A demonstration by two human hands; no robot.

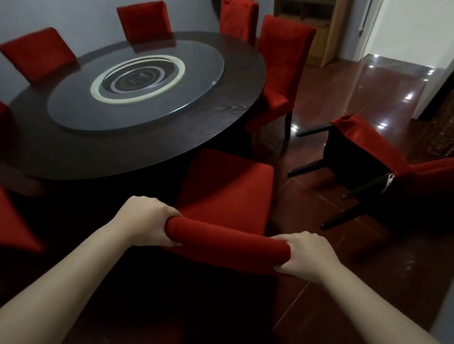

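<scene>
Dim floor (349, 86), chair (222, 191) legs hidden, hands (145, 221) (305, 255) gripping backrest (225, 239)

Dim room, doorway light (409, 21) at right, floor glare (376, 84), soft wide-angle edge distortion.

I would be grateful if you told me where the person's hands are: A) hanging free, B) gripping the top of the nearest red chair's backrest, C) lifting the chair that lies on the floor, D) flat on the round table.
B: the left hand and right hand each curl round one end of the red chair backrest, while the toppled chair lies untouched.
</scene>
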